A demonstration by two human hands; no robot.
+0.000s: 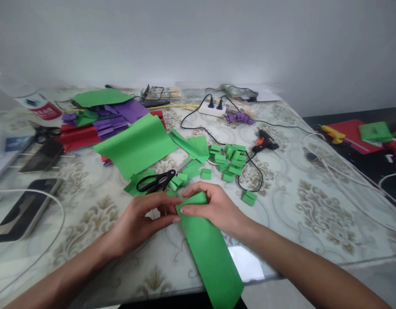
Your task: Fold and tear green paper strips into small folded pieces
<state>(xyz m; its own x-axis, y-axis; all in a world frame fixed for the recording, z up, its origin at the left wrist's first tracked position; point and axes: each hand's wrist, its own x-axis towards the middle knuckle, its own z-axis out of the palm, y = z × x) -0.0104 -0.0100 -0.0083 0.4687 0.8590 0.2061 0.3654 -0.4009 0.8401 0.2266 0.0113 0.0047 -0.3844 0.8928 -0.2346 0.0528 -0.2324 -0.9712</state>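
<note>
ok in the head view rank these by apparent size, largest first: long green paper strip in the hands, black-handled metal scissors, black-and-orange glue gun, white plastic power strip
1. Green paper strip, also nearest the camera
2. Scissors
3. Glue gun and power strip: too alike to rank

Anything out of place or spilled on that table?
No spill visible, and the held green strip shows no obvious damage. One mild stray: a small folded green piece by the black cable, apart from the main cluster of similar pieces.
</note>
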